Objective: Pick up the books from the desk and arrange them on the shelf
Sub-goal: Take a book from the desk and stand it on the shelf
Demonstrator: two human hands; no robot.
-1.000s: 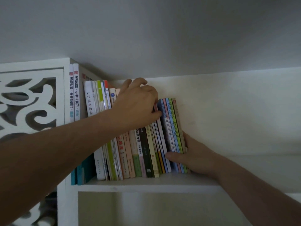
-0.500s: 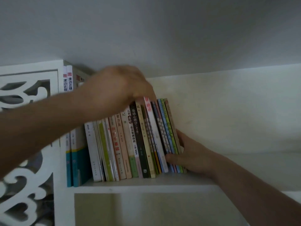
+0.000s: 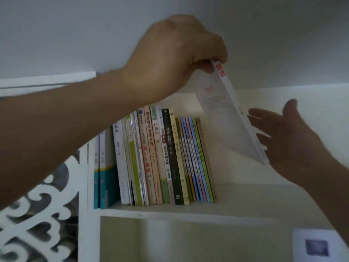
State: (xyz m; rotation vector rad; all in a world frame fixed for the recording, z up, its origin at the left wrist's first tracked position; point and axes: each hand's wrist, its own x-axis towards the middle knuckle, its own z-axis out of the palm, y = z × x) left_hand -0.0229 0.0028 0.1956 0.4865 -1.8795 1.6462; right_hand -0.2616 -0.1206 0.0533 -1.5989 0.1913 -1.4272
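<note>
Up above the shelf, the left hand pinches one white book, tilted, fingertips hidden. Right hand is spread flat, blurry, beside it. Row of books: too blurry to count.

A home study or bedroom corner, by the look of it: a white shelf built against a plain pale wall, a white fretwork panel with curling cut-outs at its left, and a row of Chinese paperbacks standing upright, among them a psychology textbook.
</note>
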